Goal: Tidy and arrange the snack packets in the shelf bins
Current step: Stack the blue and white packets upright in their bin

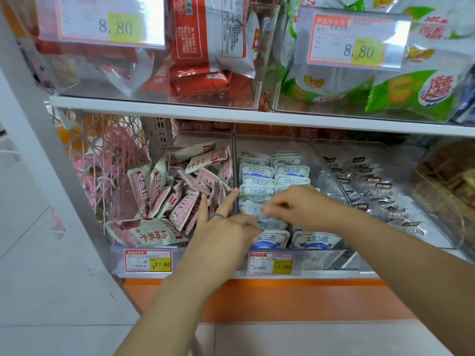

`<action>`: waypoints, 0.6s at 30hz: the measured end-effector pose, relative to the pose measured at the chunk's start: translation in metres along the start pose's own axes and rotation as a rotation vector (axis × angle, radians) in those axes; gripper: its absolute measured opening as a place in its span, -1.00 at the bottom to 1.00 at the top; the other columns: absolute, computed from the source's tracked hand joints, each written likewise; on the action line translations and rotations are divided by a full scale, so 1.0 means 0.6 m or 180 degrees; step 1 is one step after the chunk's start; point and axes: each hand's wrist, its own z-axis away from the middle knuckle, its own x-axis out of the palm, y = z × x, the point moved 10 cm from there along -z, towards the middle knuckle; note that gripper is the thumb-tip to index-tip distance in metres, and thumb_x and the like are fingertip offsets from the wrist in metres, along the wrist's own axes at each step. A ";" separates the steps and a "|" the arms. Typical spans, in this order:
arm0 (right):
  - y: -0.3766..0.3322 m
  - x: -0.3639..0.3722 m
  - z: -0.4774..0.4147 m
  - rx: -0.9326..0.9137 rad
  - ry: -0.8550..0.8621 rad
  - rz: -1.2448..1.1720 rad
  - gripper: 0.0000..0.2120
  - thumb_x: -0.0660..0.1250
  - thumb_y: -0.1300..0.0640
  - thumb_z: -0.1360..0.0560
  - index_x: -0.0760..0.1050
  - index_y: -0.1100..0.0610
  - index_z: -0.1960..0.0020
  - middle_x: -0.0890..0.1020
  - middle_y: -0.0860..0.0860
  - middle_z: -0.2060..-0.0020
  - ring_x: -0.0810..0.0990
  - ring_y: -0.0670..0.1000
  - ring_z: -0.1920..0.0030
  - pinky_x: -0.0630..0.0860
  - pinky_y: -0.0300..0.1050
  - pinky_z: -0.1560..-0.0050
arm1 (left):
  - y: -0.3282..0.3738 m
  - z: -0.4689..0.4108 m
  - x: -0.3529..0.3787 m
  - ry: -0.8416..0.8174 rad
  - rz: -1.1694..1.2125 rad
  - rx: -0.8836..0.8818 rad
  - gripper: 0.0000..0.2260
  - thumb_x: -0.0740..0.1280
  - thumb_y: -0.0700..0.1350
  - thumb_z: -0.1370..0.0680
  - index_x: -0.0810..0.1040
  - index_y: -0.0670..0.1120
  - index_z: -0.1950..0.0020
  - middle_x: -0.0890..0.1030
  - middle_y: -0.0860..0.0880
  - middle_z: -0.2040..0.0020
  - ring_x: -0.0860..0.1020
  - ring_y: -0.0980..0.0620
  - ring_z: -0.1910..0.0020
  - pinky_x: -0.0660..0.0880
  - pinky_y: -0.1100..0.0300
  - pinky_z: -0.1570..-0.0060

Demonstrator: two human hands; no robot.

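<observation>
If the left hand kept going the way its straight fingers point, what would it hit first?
Probably the clear divider between the bins: the left hand has its forefinger tip right at that wall. Depth is unclear, so it might graze the pink packets beside it instead.

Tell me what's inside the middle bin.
The bin holds blue-and-white packets in two overlapped rows. The left hand and right hand cover the middle stretch, so packets beneath are hidden.
</observation>
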 end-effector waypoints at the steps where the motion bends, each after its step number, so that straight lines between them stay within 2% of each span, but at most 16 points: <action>1: 0.007 -0.018 -0.008 0.0087 0.0257 -0.0126 -0.70 0.19 -0.05 -0.59 0.60 0.11 -0.05 0.67 0.01 0.09 0.58 0.00 0.11 0.48 -0.10 -0.02 | -0.003 0.002 -0.011 0.0162 0.0186 0.0026 -0.76 0.19 0.01 -0.62 0.53 0.24 -0.23 0.37 0.29 -0.37 -0.09 0.10 -0.53 -0.28 -0.21 -0.42; 3: 0.014 -0.033 -0.028 0.0224 0.0450 -0.0119 -0.71 0.18 0.00 -0.60 0.52 0.04 -0.26 0.59 -0.05 -0.18 0.55 -0.01 -0.13 0.45 -0.03 -0.20 | -0.012 0.007 -0.047 0.0762 0.0470 0.0073 -0.80 0.29 -0.04 -0.52 0.65 0.16 -0.05 0.54 0.14 -0.25 0.31 -0.10 -0.44 0.05 -0.29 -0.35; 4: 0.014 -0.026 -0.041 0.0232 0.0322 -0.0005 -0.69 0.17 0.02 -0.61 0.47 0.04 -0.31 0.55 -0.05 -0.24 0.52 0.00 -0.20 0.42 -0.03 -0.24 | -0.022 0.010 -0.057 0.0988 0.0549 0.0043 -0.83 0.33 -0.05 -0.44 0.68 0.11 0.04 0.60 0.07 -0.16 0.45 -0.16 -0.32 0.20 -0.32 -0.27; 5: 0.013 -0.011 -0.053 0.0231 0.0117 0.0100 -0.69 0.17 0.04 -0.61 0.47 0.05 -0.32 0.54 -0.05 -0.25 0.50 0.01 -0.23 0.41 -0.03 -0.25 | -0.033 0.012 -0.061 0.1171 0.0585 -0.0020 -0.84 0.35 -0.04 -0.39 0.69 0.08 0.10 0.62 0.03 -0.11 0.50 -0.18 -0.25 0.30 -0.34 -0.22; 7: 0.013 0.015 -0.069 0.0277 -0.0196 0.0129 -0.72 0.14 0.06 -0.62 0.53 0.06 -0.25 0.59 -0.03 -0.18 0.53 0.03 -0.16 0.43 0.01 -0.22 | -0.045 0.009 -0.050 0.1103 0.0676 -0.0114 -0.84 0.36 0.01 -0.36 0.69 0.08 0.13 0.60 -0.01 -0.11 0.49 -0.20 -0.24 0.40 -0.36 -0.14; 10: 0.010 0.017 -0.070 0.0278 -0.0233 -0.0006 -0.76 0.18 0.07 -0.61 0.61 0.08 -0.08 0.65 -0.05 -0.01 0.57 0.00 -0.03 0.48 -0.01 -0.14 | -0.045 0.007 -0.037 0.0962 0.0826 -0.0082 -0.86 0.40 0.06 -0.35 0.69 0.10 0.16 0.56 -0.04 -0.19 0.46 -0.21 -0.29 0.40 -0.34 -0.15; 13: -0.005 0.017 -0.048 0.0058 -0.0201 0.0152 -0.79 0.24 0.04 -0.59 0.61 0.08 0.08 0.65 -0.15 0.19 0.56 -0.12 0.13 0.41 -0.13 -0.02 | -0.046 0.007 -0.032 0.0882 0.0966 -0.0079 -0.90 0.53 -0.02 -0.32 0.68 0.10 0.19 0.53 -0.05 -0.27 0.40 -0.23 -0.34 0.36 -0.35 -0.19; 14: -0.010 0.017 -0.040 0.0018 -0.0159 0.0252 -0.78 0.22 0.02 -0.59 0.62 0.07 0.04 0.65 -0.16 0.19 0.56 -0.13 0.13 0.37 -0.14 -0.07 | -0.047 0.007 -0.032 0.0864 0.0992 -0.0082 -0.88 0.55 -0.04 -0.31 0.69 0.10 0.20 0.52 -0.05 -0.28 0.38 -0.23 -0.36 0.35 -0.35 -0.21; 16: -0.014 0.020 -0.032 0.0005 -0.0098 0.0356 -0.73 0.14 -0.01 -0.62 0.59 0.02 -0.12 0.65 -0.17 0.11 0.55 -0.13 0.06 0.25 -0.05 -0.32 | -0.047 0.006 -0.033 0.0864 0.1045 -0.0119 -0.87 0.56 -0.08 -0.30 0.68 0.09 0.21 0.50 -0.05 -0.30 0.34 -0.23 -0.39 0.33 -0.33 -0.24; 18: -0.009 0.018 -0.024 0.0121 0.0037 0.0322 -0.66 0.08 -0.05 -0.63 0.45 0.00 -0.32 0.58 -0.09 -0.20 0.48 -0.05 -0.22 0.09 0.08 -0.45 | -0.043 0.006 -0.033 0.0844 0.1079 -0.0147 -0.87 0.56 -0.10 -0.30 0.67 0.08 0.25 0.49 -0.05 -0.32 0.32 -0.22 -0.41 0.31 -0.33 -0.25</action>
